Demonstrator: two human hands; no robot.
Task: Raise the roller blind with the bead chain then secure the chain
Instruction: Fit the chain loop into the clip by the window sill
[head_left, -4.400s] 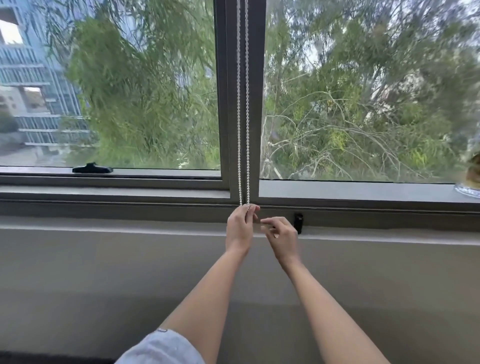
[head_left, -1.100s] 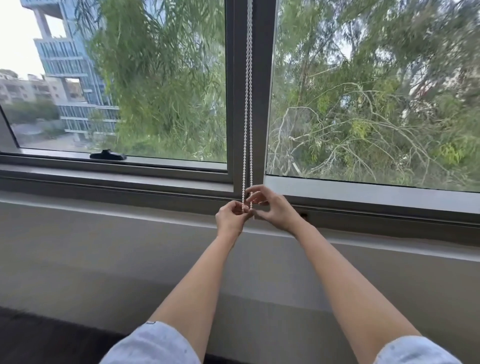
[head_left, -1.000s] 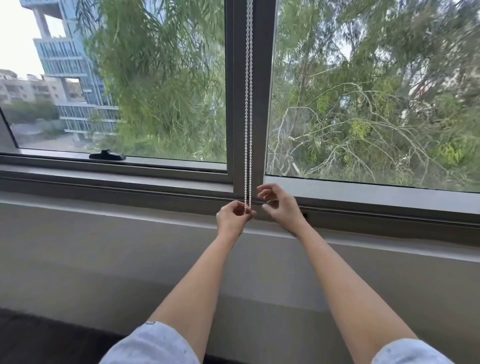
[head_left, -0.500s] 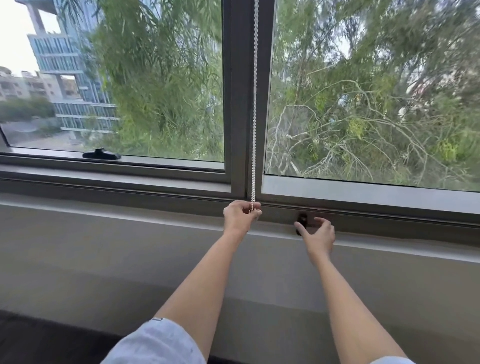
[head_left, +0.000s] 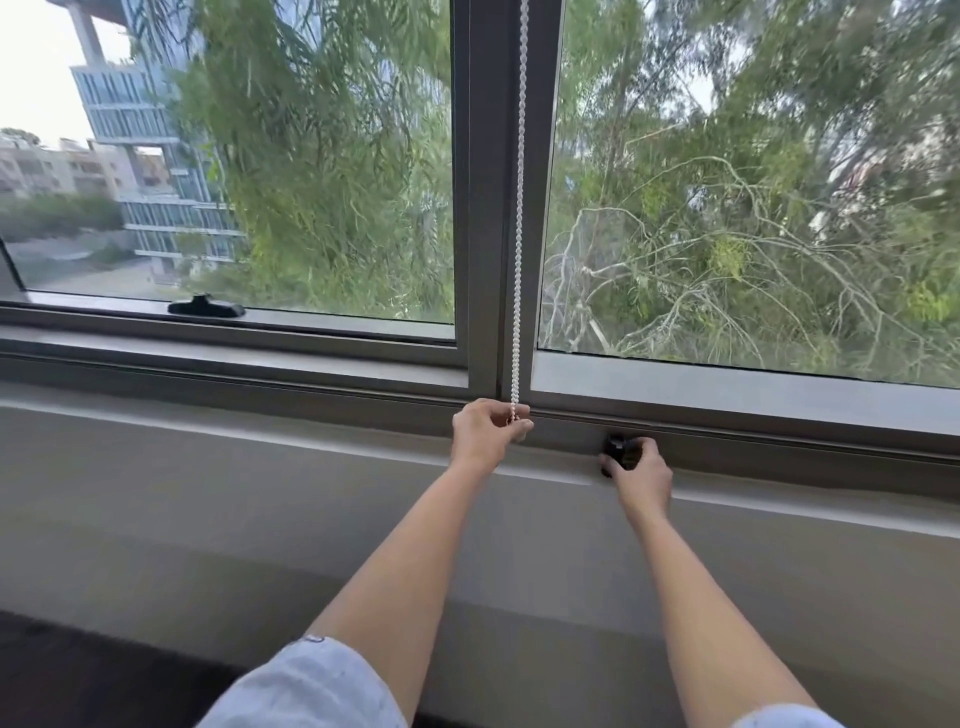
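Observation:
A white bead chain (head_left: 518, 218) hangs straight down in front of the grey centre post of the window. My left hand (head_left: 485, 431) is closed around its lower end, just below the sill line. A small black chain holder (head_left: 615, 448) is fixed to the frame under the right pane. My right hand (head_left: 639, 475) sits on that holder, thumb and fingers pinching it from the right and below. The roller blind itself is out of view above the frame.
A black window handle (head_left: 205, 306) lies on the left pane's bottom rail. A grey ledge (head_left: 260, 421) runs under the window, with a plain wall (head_left: 208, 519) beneath it. Trees and buildings show through the glass.
My right hand has left the chain, moved right and down, and closed on the black holder. My left hand has kept its hold on the chain's lower end.

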